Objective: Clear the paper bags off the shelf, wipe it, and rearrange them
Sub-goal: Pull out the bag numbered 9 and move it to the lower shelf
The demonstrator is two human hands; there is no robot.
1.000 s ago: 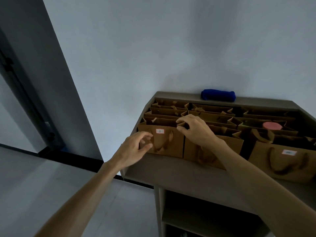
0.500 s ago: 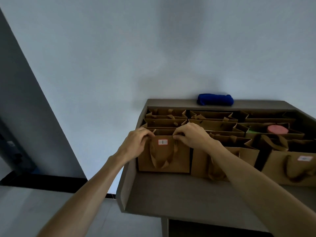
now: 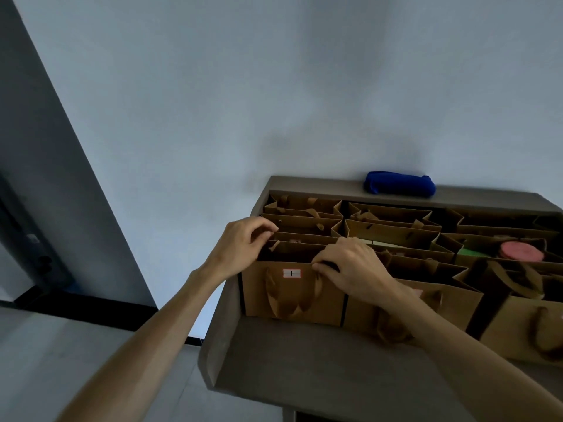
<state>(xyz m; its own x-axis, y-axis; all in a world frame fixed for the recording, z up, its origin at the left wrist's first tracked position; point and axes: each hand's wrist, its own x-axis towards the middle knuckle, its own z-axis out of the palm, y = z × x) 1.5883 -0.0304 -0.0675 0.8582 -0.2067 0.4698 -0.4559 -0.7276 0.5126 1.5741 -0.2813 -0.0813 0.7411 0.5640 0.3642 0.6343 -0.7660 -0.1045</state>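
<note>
Setting: Grey shelf top [image 3: 320, 360] is standing against a pale wall, its bare front strip lying nearest the viewer.
Left hand: left hand [image 3: 240, 249] is reaching in from the lower left, fingers curled over the top left edge of the front-left paper bag [image 3: 292, 293], gripping it.
Right hand: right hand [image 3: 350, 269] is pinching the same bag's front rim near its right handle, thumb and fingers closed on the paper.
Held bag: brown, upright, sitting at the shelf's front left corner, wearing a small white label [image 3: 292, 273].
Other bags: more paper bags [image 3: 390, 229] are standing packed in rows behind and to the right, touching one another; one is holding a pink round object [image 3: 521, 251].
Far edge: a rolled blue cloth [image 3: 399, 184] is lying on the back ledge.
Stage: clearing looks barely begun.
Risk: lifting by thin rims could be tearing the paper or tipping contents; tight packing could be dragging neighbouring bags over.
</note>
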